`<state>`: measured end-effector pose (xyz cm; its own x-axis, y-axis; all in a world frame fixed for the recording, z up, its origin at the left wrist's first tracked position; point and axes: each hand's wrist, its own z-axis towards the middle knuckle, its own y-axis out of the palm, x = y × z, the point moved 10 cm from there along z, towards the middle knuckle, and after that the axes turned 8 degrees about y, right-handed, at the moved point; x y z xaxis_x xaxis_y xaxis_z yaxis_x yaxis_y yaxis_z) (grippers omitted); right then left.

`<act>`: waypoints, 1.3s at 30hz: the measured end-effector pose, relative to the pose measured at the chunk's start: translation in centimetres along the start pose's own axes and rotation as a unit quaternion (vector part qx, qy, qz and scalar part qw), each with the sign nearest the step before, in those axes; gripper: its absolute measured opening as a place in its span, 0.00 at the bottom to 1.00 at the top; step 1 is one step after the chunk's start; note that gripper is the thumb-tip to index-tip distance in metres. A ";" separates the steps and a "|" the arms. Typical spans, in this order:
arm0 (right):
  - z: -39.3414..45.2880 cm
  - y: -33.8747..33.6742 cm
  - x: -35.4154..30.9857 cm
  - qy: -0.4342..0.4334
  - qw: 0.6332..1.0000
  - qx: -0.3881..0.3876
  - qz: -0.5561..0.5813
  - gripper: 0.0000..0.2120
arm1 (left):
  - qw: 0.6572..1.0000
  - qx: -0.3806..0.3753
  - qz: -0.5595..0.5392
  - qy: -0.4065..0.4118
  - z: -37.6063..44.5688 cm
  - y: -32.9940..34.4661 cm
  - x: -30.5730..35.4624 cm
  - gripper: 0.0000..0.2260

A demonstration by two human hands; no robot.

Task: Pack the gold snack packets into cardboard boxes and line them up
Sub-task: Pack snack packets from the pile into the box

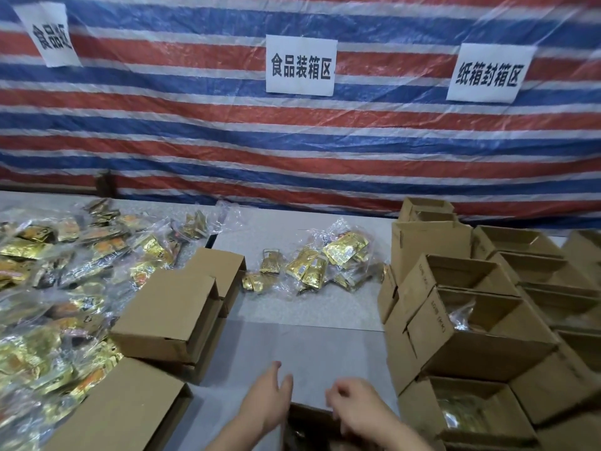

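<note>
Below both hands, frame edge cuts off a dark box.

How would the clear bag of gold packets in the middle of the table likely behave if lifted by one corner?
The clear bag of gold packets would probably sag: its film lies crumpled and loose. The packets inside look unsecured, so they would likely slide toward the low end. The glossy film may be slippery to pinch.
</note>
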<state>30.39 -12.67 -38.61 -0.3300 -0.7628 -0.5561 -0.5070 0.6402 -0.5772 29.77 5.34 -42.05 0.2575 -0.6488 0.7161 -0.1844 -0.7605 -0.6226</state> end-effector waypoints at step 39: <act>20.3 -8.1 3.5 0.017 0.990 0.096 0.098 0.09 | 0.990 0.132 0.055 0.014 36.1 -0.6 5.4 0.14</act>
<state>49.55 -18.67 -48.04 -0.4362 -0.6225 -0.6498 -0.2704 0.7794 -0.5652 65.49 3.28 -49.17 0.2231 -0.7307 0.6452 0.0444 -0.6536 -0.7555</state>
